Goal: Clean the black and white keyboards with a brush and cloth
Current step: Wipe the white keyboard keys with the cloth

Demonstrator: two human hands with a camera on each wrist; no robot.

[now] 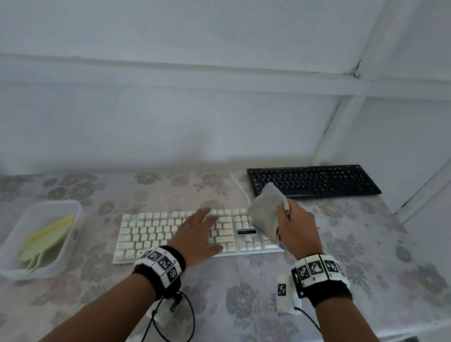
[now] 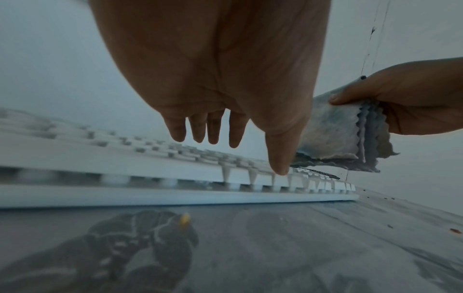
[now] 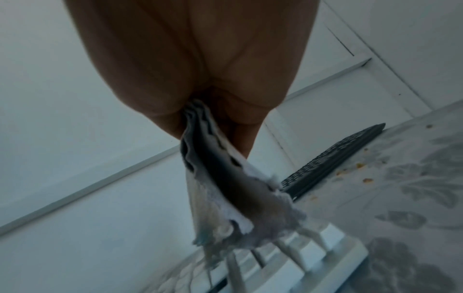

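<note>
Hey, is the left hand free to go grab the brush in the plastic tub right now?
Probably yes. The left hand is open and empty over the white keyboard, and the brush lies uncovered in the open tub to its left.

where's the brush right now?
Head view: the yellow-green brush lies in the clear plastic tub at the table's left, left of the white keyboard; neither hand touches it.

Bare table was left open in front of the white keyboard and between it and the tub, while the far right was closed off by the black keyboard against the wall.
</note>
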